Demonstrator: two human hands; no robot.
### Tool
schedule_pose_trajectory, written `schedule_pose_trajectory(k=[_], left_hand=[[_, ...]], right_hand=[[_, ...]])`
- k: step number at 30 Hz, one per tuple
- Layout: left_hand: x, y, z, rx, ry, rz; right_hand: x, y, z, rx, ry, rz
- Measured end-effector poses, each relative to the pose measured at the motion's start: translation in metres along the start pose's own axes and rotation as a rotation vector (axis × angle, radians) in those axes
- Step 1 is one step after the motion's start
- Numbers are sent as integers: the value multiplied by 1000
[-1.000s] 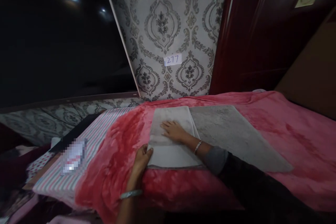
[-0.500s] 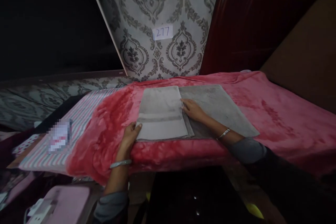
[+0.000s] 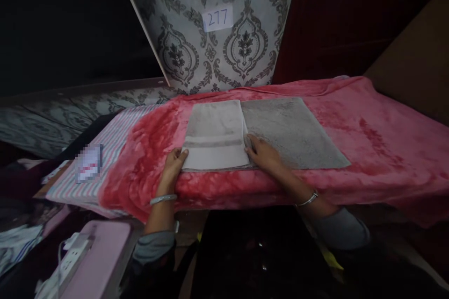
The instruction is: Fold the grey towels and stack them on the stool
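A grey towel (image 3: 287, 131) lies spread on the pink blanket, with a paler folded part (image 3: 215, 126) flat over its left side. A darker band crosses that paler part near its front end. My left hand (image 3: 173, 163) is closed on the front left corner, thumb on top and the other fingers mostly hidden. At the folded part's right edge, near the front, my right hand (image 3: 263, 153) pinches the cloth between thumb and fingers. The layers part slightly there.
The pink blanket (image 3: 379, 149) covers the raised surface. To the left are a striped cloth (image 3: 121, 133) with a blurred packet (image 3: 89, 163) on it. Below stand a pink box-like thing (image 3: 101, 252) and a white power strip (image 3: 72, 261). A dark screen (image 3: 70, 23) is behind.
My right hand has slid toward the front along the folded part's right edge, and the loose layers there look more even. My left hand stays at the corner. The view has tilted down.
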State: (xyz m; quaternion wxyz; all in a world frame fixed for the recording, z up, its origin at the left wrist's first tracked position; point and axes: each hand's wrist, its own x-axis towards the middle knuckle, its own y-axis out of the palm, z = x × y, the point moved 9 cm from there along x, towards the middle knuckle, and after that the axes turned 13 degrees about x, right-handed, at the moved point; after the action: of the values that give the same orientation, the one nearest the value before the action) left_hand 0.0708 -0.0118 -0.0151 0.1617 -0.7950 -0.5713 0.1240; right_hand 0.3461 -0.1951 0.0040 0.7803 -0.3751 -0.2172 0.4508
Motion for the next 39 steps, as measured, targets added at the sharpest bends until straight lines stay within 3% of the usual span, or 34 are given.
schedule_pose_trajectory(k=[5, 14, 21, 27, 30, 34, 39], left_hand=[[-1, 0, 0, -6, 19, 15], [-6, -6, -5, 84, 48, -16], [-13, -13, -14, 384, 173, -151], [-13, -18, -47, 854, 441, -225], [2, 12, -76, 895, 616, -104], [35, 91, -112, 910, 753, 196], [86, 178, -122, 1098, 685, 427]], right_hand=[[0, 13, 3, 127, -64, 79], [-8, 19, -1, 224, -104, 19], [-9, 23, -5, 320, -133, 49], [-17, -7, 28, 26, -297, -71], [-24, 1, 53, -14, -478, 0], [-33, 40, 59, 24, -578, 255], [-35, 53, 49, 96, -549, 317]])
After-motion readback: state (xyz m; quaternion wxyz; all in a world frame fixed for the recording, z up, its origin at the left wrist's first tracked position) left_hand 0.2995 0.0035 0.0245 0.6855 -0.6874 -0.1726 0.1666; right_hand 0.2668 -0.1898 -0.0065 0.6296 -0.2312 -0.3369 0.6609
